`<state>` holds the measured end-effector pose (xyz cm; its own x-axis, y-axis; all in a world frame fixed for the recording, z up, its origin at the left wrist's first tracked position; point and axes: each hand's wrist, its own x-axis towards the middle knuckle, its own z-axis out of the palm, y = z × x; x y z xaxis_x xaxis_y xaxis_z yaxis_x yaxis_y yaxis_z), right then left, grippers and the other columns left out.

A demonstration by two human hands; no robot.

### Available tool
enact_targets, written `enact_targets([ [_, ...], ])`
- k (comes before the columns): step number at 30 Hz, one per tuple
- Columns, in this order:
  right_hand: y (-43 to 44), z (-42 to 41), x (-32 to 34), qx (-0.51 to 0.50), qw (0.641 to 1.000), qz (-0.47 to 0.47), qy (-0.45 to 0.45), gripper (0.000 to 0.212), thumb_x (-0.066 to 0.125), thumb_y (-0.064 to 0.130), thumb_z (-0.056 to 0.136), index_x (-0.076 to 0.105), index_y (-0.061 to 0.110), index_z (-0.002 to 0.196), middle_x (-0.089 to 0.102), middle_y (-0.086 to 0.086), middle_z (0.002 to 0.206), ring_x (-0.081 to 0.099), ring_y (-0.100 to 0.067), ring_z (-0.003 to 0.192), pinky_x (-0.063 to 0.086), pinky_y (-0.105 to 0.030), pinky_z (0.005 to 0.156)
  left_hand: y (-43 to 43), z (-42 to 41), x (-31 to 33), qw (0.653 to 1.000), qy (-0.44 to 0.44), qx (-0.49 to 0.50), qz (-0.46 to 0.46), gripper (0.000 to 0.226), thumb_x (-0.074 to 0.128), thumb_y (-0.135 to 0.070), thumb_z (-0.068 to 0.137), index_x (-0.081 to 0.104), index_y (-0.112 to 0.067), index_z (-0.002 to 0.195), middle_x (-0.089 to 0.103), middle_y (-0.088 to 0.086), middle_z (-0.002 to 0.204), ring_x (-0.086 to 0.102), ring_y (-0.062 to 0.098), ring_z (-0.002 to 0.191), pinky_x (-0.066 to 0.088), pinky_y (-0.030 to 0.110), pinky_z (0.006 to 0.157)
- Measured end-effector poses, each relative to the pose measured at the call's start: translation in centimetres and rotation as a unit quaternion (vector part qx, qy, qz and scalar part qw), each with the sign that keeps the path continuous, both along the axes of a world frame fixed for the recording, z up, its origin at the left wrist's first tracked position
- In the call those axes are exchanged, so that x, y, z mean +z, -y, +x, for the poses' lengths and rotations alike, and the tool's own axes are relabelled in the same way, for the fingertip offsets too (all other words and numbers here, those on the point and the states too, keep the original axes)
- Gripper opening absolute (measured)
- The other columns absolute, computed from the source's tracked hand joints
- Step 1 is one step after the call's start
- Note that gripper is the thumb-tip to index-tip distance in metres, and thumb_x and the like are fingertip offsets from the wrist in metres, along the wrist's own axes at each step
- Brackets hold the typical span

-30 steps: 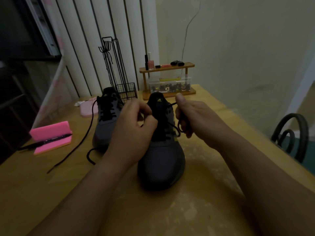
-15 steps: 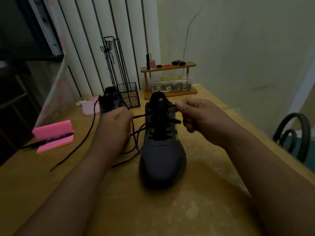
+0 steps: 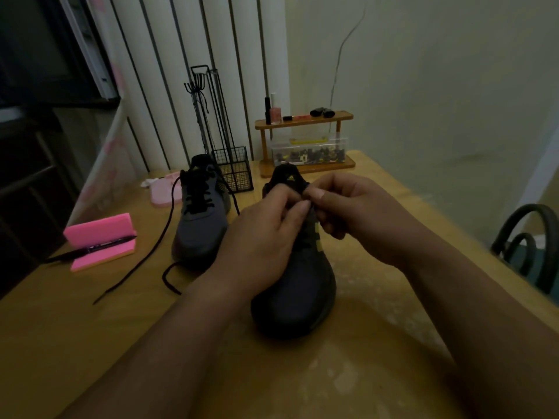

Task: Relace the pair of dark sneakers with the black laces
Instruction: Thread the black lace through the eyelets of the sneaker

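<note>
Two dark grey sneakers stand on the wooden table (image 3: pixel 90 343), toes toward me. The near sneaker (image 3: pixel 298 291) is in the middle. My left hand (image 3: pixel 266 234) and my right hand (image 3: pixel 354 210) meet over its upper eyelets, fingertips pinched together on its black lace, which the fingers mostly hide. The far sneaker (image 3: pixel 199 219) stands to the left, laced, with its loose black lace (image 3: pixel 151 252) trailing over the table toward the left front.
A pink foam block (image 3: pixel 99 237) with a black pen lies at the left. Behind the shoes are a black wire basket stand (image 3: pixel 234 170), a pink dish (image 3: pixel 165 192) and a wooden rack (image 3: pixel 305 140) over a clear box. A dark chair back (image 3: pixel 526 243) is at right.
My left hand, which had pulled lace out to the left, has come back over the near sneaker and now meets my right hand at the top eyelets. The slack lace is drawn in.
</note>
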<state>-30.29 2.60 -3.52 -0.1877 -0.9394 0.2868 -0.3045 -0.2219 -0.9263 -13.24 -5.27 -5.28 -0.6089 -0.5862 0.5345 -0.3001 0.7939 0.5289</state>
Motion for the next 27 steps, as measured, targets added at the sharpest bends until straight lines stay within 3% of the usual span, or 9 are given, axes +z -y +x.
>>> enact_targets([
  [2,0.2,-0.7,-0.2,-0.045,0.999,-0.004,0.026,0.014,0.057,0.019,0.106,0.065,0.007,0.106,0.066,-0.002,0.077,0.061,-0.016,0.066,0.047,-0.029,0.059,0.4,0.2,-0.7,0.999,-0.043,0.012,0.027,0.02,0.05,-0.036,0.108,0.061,-0.028,0.093,0.06,-0.012,0.075,0.057,0.005,0.069,0.04,0.022,0.056],
  [5,0.4,-0.9,-0.6,-0.065,0.997,0.039,0.01,0.017,0.055,0.021,0.108,0.067,0.01,0.107,0.069,-0.004,0.085,0.065,-0.017,0.07,0.049,-0.032,0.062,0.5,0.4,-0.3,0.976,-0.174,0.045,0.127,0.023,0.047,-0.031,0.11,0.061,-0.018,0.097,0.058,-0.011,0.072,0.052,0.001,0.062,0.041,0.015,0.053],
  [10,-0.2,0.3,-0.5,0.092,0.981,0.086,-0.148,0.014,0.063,0.022,0.103,0.077,0.025,0.104,0.072,0.015,0.084,0.064,0.002,0.074,0.047,-0.013,0.064,0.8,0.4,1.3,0.949,-0.248,0.048,0.191,0.015,0.046,-0.023,0.11,0.058,-0.015,0.106,0.071,-0.006,0.105,0.068,0.002,0.093,0.057,0.019,0.078],
  [12,-0.4,0.3,-0.1,0.144,0.972,0.093,-0.162,0.015,0.063,0.018,0.102,0.078,0.022,0.105,0.075,0.015,0.089,0.066,0.003,0.079,0.047,-0.01,0.066,0.6,0.1,1.9,0.95,-0.224,0.012,0.218,0.015,0.043,-0.021,0.111,0.055,-0.015,0.106,0.073,-0.005,0.109,0.071,0.005,0.094,0.058,0.021,0.075],
  [14,-0.5,0.0,0.0,0.158,0.972,0.087,-0.154,0.017,0.062,0.015,0.103,0.078,0.019,0.103,0.074,0.007,0.085,0.064,-0.003,0.073,0.046,-0.016,0.063,0.6,-0.5,2.5,0.957,-0.172,-0.013,0.233,0.015,0.04,-0.023,0.111,0.052,-0.014,0.106,0.076,-0.001,0.103,0.073,0.012,0.08,0.054,0.026,0.062],
  [18,0.4,-1.1,-0.6,0.046,0.997,0.051,0.028,0.016,0.055,0.013,0.101,0.071,0.014,0.102,0.068,-0.005,0.078,0.06,-0.019,0.064,0.045,-0.03,0.057,1.1,-0.5,1.7,0.979,-0.101,0.026,0.174,0.014,0.044,-0.024,0.109,0.056,-0.019,0.104,0.071,0.005,0.075,0.058,0.007,0.058,0.044,0.031,0.061],
  [21,1.5,-1.3,-1.4,-0.083,0.996,0.004,-0.033,0.03,0.054,0.012,0.105,0.064,0.029,0.127,0.068,-0.004,0.088,0.063,-0.016,0.069,0.052,-0.033,0.061,1.5,0.1,0.6,0.986,-0.067,0.042,0.144,0.015,0.045,-0.023,0.11,0.059,-0.025,0.112,0.065,0.0,0.068,0.058,0.002,0.056,0.043,0.018,0.053],
  [23,2.2,-0.9,-2.1,-0.077,0.994,0.007,-0.082,0.037,0.053,0.021,0.108,0.057,0.042,0.138,0.066,-0.004,0.095,0.064,-0.012,0.073,0.054,-0.032,0.065,1.6,0.3,0.2,0.99,-0.049,0.033,0.129,0.013,0.049,-0.025,0.11,0.062,-0.025,0.108,0.063,-0.002,0.067,0.058,0.001,0.056,0.041,0.013,0.05],
  [27,3.1,-0.8,-2.6,-0.09,0.993,-0.008,-0.078,0.018,0.053,0.039,0.108,0.061,0.04,0.124,0.063,0.001,0.09,0.064,-0.008,0.076,0.055,-0.03,0.066,1.7,0.3,-0.4,0.994,-0.066,0.037,0.079,0.012,0.057,-0.029,0.106,0.063,-0.027,0.097,0.065,-0.006,0.08,0.062,0.002,0.072,0.051,0.022,0.059],
])
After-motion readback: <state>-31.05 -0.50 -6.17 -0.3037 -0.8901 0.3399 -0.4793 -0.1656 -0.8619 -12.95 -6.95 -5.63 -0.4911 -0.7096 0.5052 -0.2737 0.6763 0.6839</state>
